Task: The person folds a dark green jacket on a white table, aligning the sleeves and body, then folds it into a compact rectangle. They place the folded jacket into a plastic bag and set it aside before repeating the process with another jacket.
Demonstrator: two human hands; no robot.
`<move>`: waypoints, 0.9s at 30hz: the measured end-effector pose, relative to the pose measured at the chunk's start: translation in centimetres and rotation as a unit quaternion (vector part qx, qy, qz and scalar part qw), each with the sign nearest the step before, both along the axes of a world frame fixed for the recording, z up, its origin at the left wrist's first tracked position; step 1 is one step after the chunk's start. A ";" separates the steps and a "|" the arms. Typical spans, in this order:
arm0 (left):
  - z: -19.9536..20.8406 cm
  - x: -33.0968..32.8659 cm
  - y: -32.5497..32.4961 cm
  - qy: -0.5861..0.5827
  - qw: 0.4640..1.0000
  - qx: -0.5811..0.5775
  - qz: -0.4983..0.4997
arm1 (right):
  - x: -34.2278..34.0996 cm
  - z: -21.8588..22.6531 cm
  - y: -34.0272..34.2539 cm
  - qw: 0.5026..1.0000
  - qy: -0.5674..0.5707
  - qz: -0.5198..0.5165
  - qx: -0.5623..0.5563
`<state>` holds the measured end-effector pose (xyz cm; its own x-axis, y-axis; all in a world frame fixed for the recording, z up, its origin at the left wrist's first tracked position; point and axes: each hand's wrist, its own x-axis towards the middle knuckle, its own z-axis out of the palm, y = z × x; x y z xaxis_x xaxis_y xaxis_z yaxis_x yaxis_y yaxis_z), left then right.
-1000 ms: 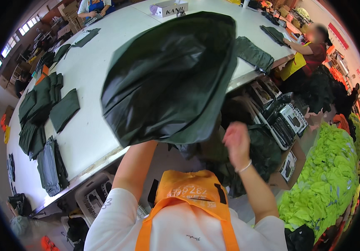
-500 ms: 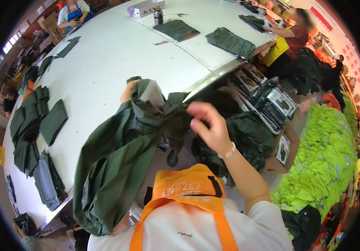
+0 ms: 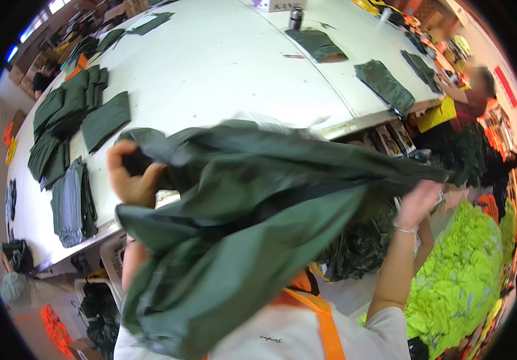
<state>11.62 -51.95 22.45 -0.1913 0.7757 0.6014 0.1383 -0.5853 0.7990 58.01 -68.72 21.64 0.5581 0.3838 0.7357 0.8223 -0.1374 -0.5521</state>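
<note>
A dark green garment of smooth, coated-looking cloth (image 3: 252, 240) is stretched in the air across my front, partly blurred by motion. My left hand (image 3: 131, 183) is curled round its left end, with the fingers closed on the cloth. At the far right end, my right hand (image 3: 420, 203) grips a narrow, pulled-out corner of the same garment. A patch of pale mesh shows behind its upper edge. The lower folds hang loose over my white shirt and orange apron, hiding much of both.
A large white table (image 3: 210, 78) spreads ahead. Folded dark green garments (image 3: 69, 102) lie in piles at the left, and others lie toward the right near a dark bottle (image 3: 296, 18). A bright yellow-green heap of cloth (image 3: 459, 270) is at my right. A co-worker (image 3: 474, 96) handles cloth at the far right.
The garment has gone from a bunched, hanging shape to being spread wide sideways. My right hand has moved right and now grips its end; my left hand has moved left. The view has shifted leftward.
</note>
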 end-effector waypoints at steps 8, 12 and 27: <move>4.8 -17.8 -11.6 0.070 0.897 0.238 0.365 | -1.9 11.9 5.8 0.954 -0.286 0.079 0.044; 11.1 -18.4 -7.6 0.301 0.736 0.392 0.462 | -0.3 16.7 14.3 0.962 -0.236 0.127 0.051; -8.8 -7.2 35.8 0.585 0.732 -0.037 0.348 | -4.6 -9.7 62.1 0.903 -0.117 0.254 -0.327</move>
